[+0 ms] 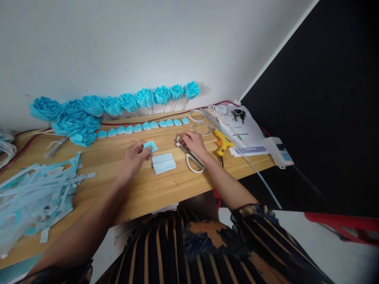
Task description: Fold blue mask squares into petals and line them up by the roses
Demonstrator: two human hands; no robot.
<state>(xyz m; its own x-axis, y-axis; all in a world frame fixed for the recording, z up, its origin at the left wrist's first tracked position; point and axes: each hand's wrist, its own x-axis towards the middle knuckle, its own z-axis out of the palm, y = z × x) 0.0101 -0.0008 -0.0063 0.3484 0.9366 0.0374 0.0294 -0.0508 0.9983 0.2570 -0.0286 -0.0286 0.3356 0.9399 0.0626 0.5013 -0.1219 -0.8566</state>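
Between the thumb and fingers of my left hand (136, 154) is a small bright blue sheet (151, 146), thin and roughly square, raised over the table. Just below it lies a stack of pale blue cut sheets (164, 163). My right hand (192, 141) is low over the table with its fingers curled, above the blade end of a pair of scissors (195, 163) with white handles. Small white scraps (178, 142) show by its fingertips; whether the fingers grip anything is hidden. A row of blue petal-like pieces (146, 126) stretches across the table behind both hands.
Blue paper-like flowers (145, 98) on sticks lean along the wall. Pale blue offcuts (38, 193) heap at left. At right are a yellow glue gun (222, 142), wire rings (202, 129), printed papers (248, 126), keys (238, 114) and a white power strip (280, 153).
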